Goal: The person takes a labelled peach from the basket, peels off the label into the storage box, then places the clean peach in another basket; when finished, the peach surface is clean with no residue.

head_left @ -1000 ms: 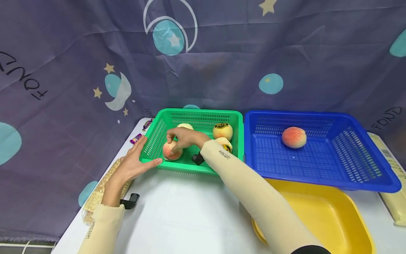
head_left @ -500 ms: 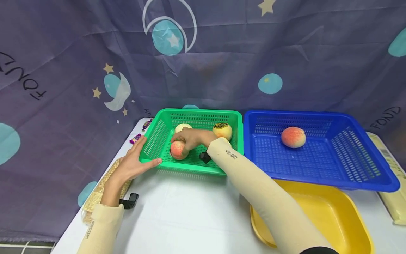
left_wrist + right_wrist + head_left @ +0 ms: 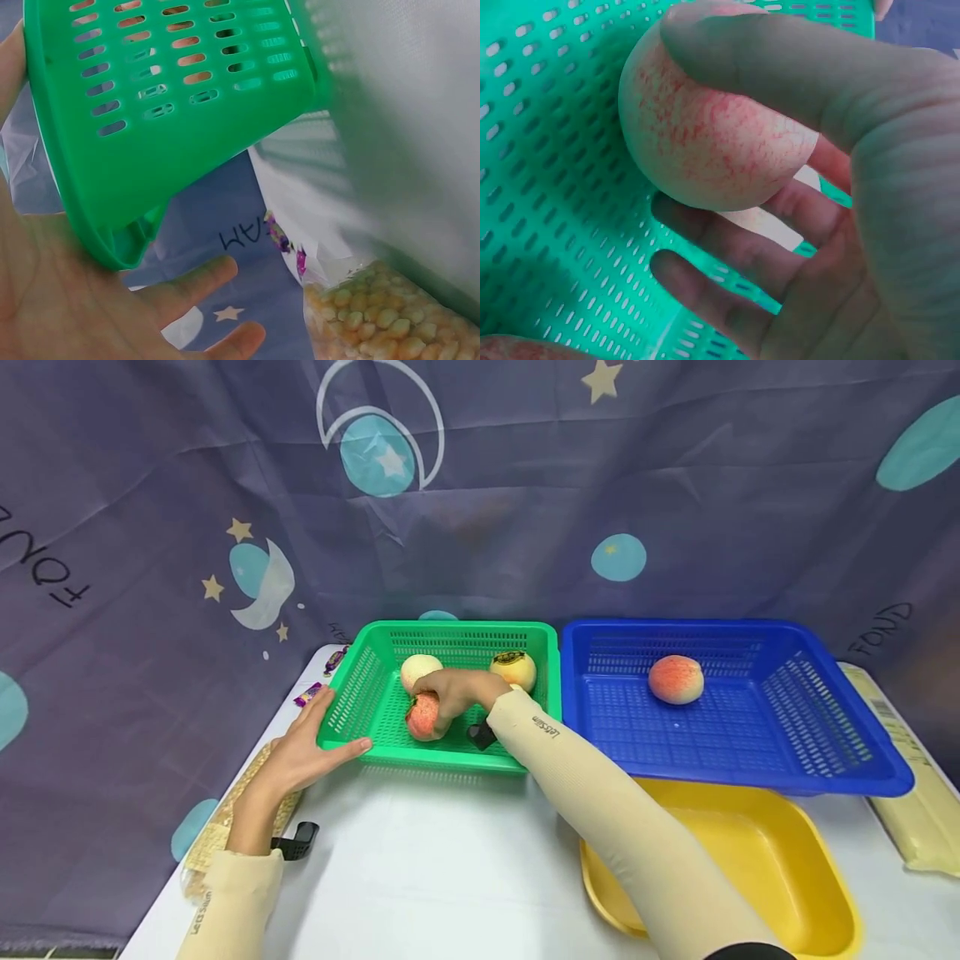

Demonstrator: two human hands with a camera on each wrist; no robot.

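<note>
While one blue basket (image 3: 697, 743) stands beside one green basket (image 3: 442, 759), one yellow tub (image 3: 772, 868) sits in front. The left hand (image 3: 298, 752), fingers wide, touches the green basket's corner. The right hand (image 3: 455, 692) holds one peach (image 3: 422, 718) inside that basket, fingers and thumb round it. At least three other peaches (image 3: 512, 667) lie there, and one red peach (image 3: 676, 680) in the blue. Two purple sweets (image 3: 308, 695) lie outside.

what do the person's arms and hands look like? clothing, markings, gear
Left hand and right hand: no gloves. Left sleeve and right sleeve: cream, snug, small dark "Let's Slim" lettering near the wrist. Left wrist device and right wrist device: small, black; strap visible on the left. Black edge at the right sleeve's upper end. No cables visible.
</note>
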